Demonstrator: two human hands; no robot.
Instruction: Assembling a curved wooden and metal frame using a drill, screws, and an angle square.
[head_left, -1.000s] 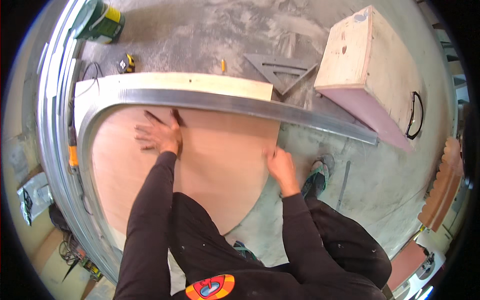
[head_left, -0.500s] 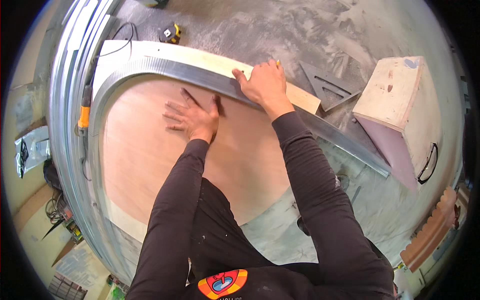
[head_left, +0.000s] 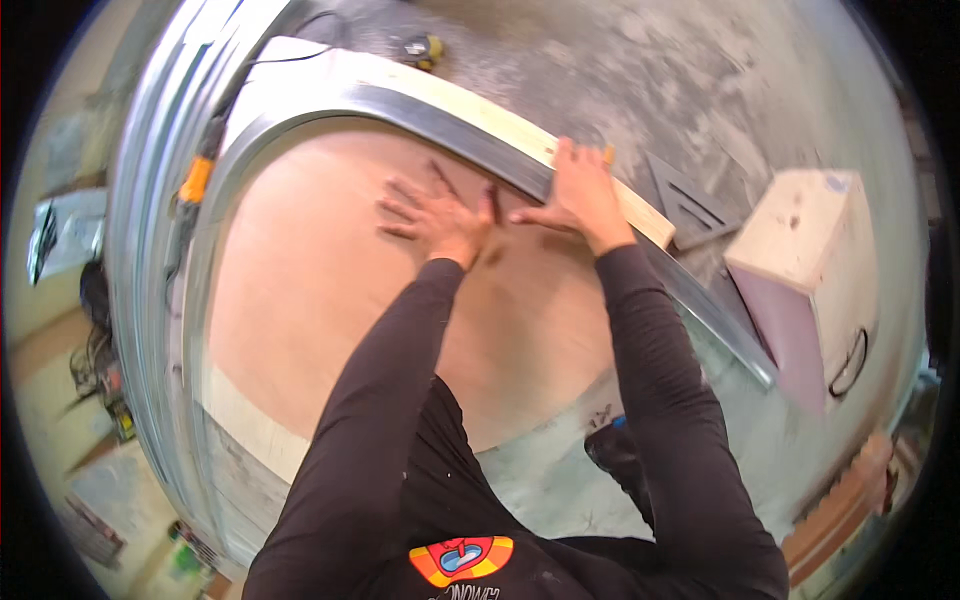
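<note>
My left hand (head_left: 440,220) lies flat with fingers spread on a round reddish plywood panel (head_left: 300,260). A grey metal track (head_left: 430,125) curves round the panel's left side and runs straight along its far edge. My right hand (head_left: 588,200) bends its fingers over this straight stretch, their tips reaching a pale wooden board (head_left: 440,93) just beyond. Its thumb stretches left over the panel's edge. A small yellow thing (head_left: 607,155) shows beside the right fingers; its kind is too small to tell.
Long metal profiles (head_left: 150,230) stand along the left, beside an orange-and-black tool (head_left: 195,180) with a cord. Behind the board lies a tape measure (head_left: 422,50). A grey set square (head_left: 695,205) and a wooden box (head_left: 800,225) are to the right. My dark shoe (head_left: 620,455) shows beside my right arm.
The whole view has turned and shifted. My right thumb has moved off the track and down onto the panel, with the fingers now over the track. My left hand stays flat.
</note>
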